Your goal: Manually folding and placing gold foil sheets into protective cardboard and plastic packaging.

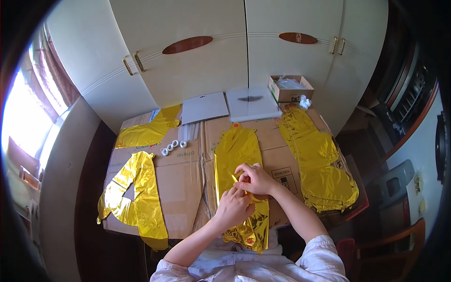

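A flat gold foil balloon (237, 148) lies lengthwise in front of me, its near end hanging toward my lap. My left hand (235, 205) is closed on the foil near its middle, fingertips pinched. Close against it, my right hand (255, 179) also pinches the foil, and the two sets of fingertips meet. A fold of the balloon rises beside them; the exact spot they grip is hidden. To the left is a gold foil balloon shaped like a letter A (149, 190). On the right lies a stack of gold foil balloons (324, 171).
Cardboard (181, 214) covers the table. Toward the back are another gold foil piece (143, 135), several small white rolls (165, 152), thin white sticks (190, 132), a grey board (205, 109), a clear plastic bag (256, 110), an open carton (298, 96) and crumpled white paper (305, 102). Cabinets stand behind.
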`<move>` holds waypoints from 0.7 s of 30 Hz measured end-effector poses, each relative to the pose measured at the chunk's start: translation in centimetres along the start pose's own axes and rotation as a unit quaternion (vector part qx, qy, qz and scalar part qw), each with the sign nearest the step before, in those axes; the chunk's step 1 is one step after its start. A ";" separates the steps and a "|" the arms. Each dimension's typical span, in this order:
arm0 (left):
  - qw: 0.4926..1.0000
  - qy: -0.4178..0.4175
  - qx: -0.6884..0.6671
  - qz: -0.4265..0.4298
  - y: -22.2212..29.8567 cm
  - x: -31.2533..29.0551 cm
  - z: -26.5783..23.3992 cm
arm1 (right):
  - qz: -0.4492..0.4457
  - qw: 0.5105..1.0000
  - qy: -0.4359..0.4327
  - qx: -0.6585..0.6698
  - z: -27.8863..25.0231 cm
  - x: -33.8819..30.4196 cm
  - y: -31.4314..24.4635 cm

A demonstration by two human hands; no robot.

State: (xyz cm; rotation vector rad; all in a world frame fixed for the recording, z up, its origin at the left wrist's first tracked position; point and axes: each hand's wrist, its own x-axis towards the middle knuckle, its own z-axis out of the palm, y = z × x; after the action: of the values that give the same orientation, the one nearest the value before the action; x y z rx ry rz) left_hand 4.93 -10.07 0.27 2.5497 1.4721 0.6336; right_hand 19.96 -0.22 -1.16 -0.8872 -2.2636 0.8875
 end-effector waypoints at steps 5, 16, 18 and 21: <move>1.000 -0.015 0.000 0.014 0.6 -0.4 -0.1 | -0.012 0.999 0.015 -0.042 0.4 0.1 0.0; 0.996 0.027 -0.012 -0.078 -6.6 1.1 -4.2 | -0.091 0.985 0.035 -0.139 1.2 -0.2 1.3; 0.996 0.019 -0.020 -0.083 -9.5 1.6 -4.1 | -0.102 0.984 0.032 -0.146 1.4 0.0 1.3; 0.995 -0.045 0.022 -0.084 -11.8 2.2 -3.7 | -0.107 0.982 0.022 -0.152 1.4 0.1 1.0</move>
State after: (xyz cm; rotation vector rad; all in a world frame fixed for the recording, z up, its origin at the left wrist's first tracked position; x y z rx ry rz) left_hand -5.05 -2.47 0.57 2.4168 1.6638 0.4613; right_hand 19.35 -0.08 -2.76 -0.7607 -2.4385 0.4304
